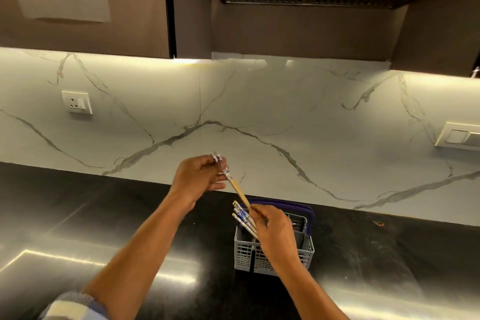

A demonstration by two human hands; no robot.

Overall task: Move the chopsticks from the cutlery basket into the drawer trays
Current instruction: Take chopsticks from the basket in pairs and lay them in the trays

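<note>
step: still emptying the cutlery basket (272, 254) | left hand (198, 176) up-left of it, fingers clamped on chopsticks (237, 186); right hand (272, 231) over it pinching their lower end | remaining chopsticks (242, 215) poke out the basket's left | next: drawer's out of view, gotta carry them there

Your left hand (198, 174) is gripping patterned-top wooden chopsticks (235, 184) above the glossy black countertop (104, 215), your right hand (272, 228) is pinching their lower end, and more blue-and-white chopsticks (242, 215) are leaning in the grey slotted plastic cutlery basket (259, 257) with its purple handle (306, 212).
</note>
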